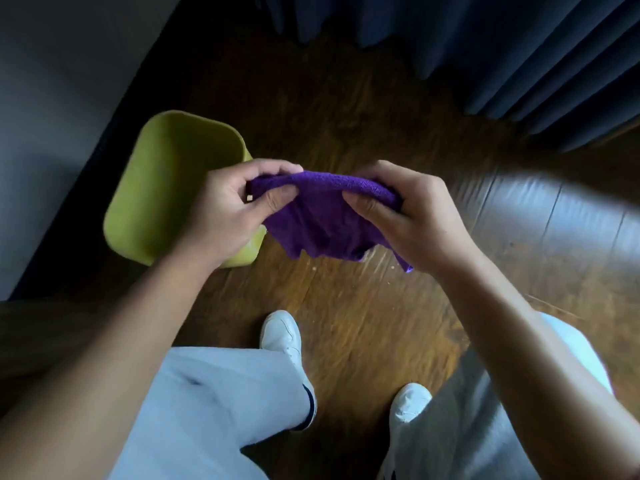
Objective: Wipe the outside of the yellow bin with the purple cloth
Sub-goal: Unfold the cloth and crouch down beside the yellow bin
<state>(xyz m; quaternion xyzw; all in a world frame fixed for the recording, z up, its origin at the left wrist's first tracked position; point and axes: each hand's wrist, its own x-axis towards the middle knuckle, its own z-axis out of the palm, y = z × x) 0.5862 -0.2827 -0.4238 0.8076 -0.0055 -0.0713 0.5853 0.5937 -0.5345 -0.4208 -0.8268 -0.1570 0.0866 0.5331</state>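
This looks like a room in a home. A dark wood plank floor point(363, 306) fills the middle of the frame, heavy blue curtains point(519, 57) hang to the floor across the upper right, and a plain pale wall point(52, 98) with a dark skirting board runs along the left.

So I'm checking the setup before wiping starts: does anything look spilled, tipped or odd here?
Little stands out. The yellow bin stands upright on the wooden floor, and both hands hold the purple cloth in the air. A few pale specks lie on the floor below the cloth.
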